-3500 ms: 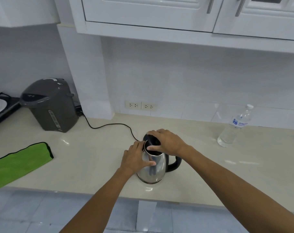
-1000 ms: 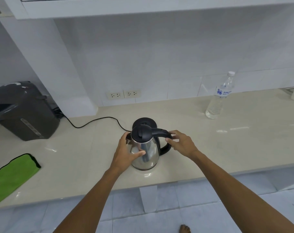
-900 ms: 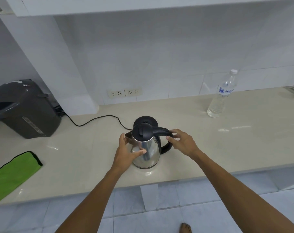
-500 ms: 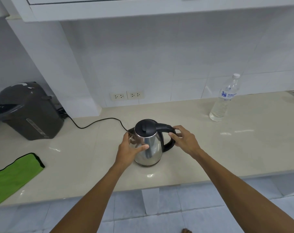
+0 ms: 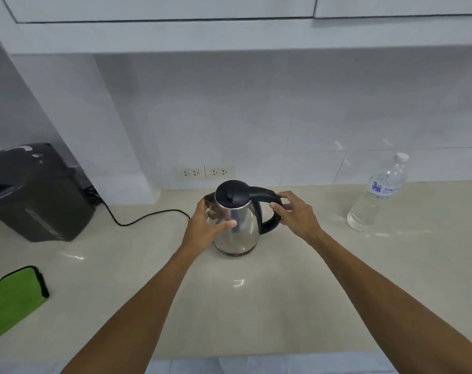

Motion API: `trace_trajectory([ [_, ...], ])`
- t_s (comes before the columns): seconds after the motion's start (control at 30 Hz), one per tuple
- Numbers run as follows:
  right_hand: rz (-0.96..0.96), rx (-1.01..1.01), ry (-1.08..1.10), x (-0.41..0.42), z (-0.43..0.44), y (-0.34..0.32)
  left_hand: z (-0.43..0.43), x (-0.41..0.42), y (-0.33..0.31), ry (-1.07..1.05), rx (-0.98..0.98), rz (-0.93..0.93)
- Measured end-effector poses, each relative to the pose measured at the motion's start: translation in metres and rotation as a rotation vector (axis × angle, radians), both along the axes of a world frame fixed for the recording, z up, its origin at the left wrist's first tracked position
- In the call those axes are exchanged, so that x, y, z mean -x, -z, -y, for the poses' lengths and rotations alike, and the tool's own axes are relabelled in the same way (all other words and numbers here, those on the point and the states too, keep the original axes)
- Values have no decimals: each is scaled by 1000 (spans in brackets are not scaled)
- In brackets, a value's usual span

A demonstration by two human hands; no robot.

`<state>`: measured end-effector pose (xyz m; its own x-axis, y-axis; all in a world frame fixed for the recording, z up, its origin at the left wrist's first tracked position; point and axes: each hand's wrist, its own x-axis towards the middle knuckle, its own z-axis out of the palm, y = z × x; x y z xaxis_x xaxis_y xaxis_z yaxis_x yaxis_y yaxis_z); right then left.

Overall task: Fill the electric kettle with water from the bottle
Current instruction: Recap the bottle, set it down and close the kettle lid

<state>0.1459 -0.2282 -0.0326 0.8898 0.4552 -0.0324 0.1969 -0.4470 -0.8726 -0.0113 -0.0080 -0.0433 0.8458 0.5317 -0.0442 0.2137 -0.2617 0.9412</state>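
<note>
A steel electric kettle (image 5: 245, 234) with a black lid (image 5: 231, 194) and black handle stands upright on the beige counter (image 5: 256, 306), lid closed. My left hand (image 5: 205, 228) wraps the kettle's left side below the spout, thumb across the front. My right hand (image 5: 297, 214) grips the handle's outer curve with its fingertips. A clear plastic water bottle (image 5: 375, 195) with a white cap stands upright to the right near the wall, apart from both hands, partly full.
A dark hot-water dispenser (image 5: 35, 193) stands at the left, and a black cord (image 5: 148, 215) runs from behind it toward the kettle. A green cloth (image 5: 10, 300) lies at the front left edge. Wall sockets (image 5: 204, 172) sit behind the kettle, under an overhanging cabinet (image 5: 229, 33).
The kettle was held just in front of its round black base a second ago; it has moved back over the base, which is now hidden. Both hands stayed on the kettle.
</note>
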Motion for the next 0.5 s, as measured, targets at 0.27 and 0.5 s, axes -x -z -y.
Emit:
trace_trajectory([
  [0.27,-33,48,-61,-47,-19,31,-16,-37,28,-11,5,-41],
  [0.5,-72,33,-63,-52,-18,42,-20,-45,36,-19,-7,-71],
])
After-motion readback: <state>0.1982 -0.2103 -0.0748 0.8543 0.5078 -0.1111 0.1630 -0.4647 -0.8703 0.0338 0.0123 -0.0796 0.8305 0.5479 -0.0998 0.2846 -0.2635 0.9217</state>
